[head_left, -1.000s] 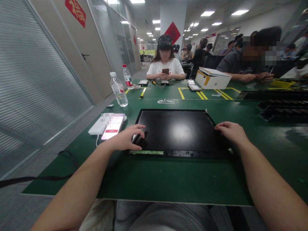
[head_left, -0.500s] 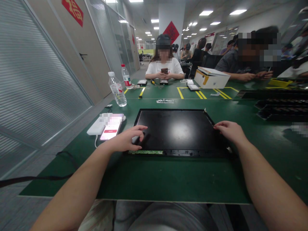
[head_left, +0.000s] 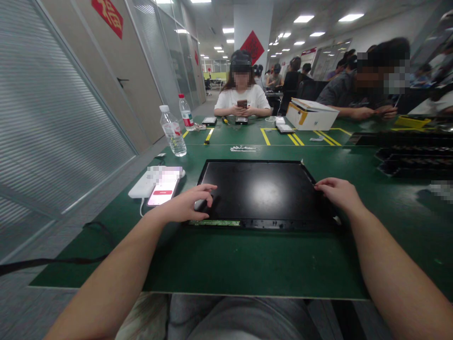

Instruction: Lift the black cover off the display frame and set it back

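Note:
A flat black display panel (head_left: 262,189) lies on the green table in front of me. Along its near edge runs a narrow green circuit strip (head_left: 215,223). My left hand (head_left: 193,203) is at the panel's left side, fingers apart and curved over the edge, with the thumb near the circuit strip. At the right edge, my right hand (head_left: 336,191) has thumb and index finger pinched together on the frame's rim. The fingertips' underside is hidden.
Left of the panel lie a lit phone (head_left: 163,189) and a white device (head_left: 139,185) with a cable. Beyond stand two bottles (head_left: 174,134). A white box (head_left: 311,115) and dark long parts (head_left: 417,160) are at the right. A person sits opposite.
My hands and the panel show no clear movement. The person at the right has shifted the head slightly.

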`<action>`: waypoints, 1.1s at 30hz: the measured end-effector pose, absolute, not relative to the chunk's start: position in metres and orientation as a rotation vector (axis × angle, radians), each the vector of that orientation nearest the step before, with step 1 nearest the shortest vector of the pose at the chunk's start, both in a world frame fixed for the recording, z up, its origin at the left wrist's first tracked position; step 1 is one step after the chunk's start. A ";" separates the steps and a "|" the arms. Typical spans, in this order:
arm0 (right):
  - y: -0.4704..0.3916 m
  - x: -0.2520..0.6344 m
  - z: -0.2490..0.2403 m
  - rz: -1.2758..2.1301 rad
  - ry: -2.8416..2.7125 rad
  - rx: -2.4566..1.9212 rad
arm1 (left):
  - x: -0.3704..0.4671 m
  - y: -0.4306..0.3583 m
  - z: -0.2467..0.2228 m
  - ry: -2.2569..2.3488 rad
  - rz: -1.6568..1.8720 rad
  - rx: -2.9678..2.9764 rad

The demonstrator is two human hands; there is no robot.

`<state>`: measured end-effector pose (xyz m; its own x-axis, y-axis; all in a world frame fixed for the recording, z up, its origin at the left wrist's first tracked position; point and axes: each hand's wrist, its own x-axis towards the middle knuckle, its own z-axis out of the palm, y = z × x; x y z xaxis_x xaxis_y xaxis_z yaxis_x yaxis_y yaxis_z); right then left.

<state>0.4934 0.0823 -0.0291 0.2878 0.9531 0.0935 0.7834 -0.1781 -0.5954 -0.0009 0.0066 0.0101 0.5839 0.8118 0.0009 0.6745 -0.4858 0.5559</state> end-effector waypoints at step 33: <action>0.080 0.488 -0.026 0.432 -1.529 -2.042 | -0.008 0.035 -0.024 1.937 0.289 2.350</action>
<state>0.4883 0.0804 -0.0255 0.3020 0.9510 0.0670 0.7754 -0.2041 -0.5976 -0.0082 0.0352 -0.0244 0.1818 0.9790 0.0924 0.9634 -0.1961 0.1827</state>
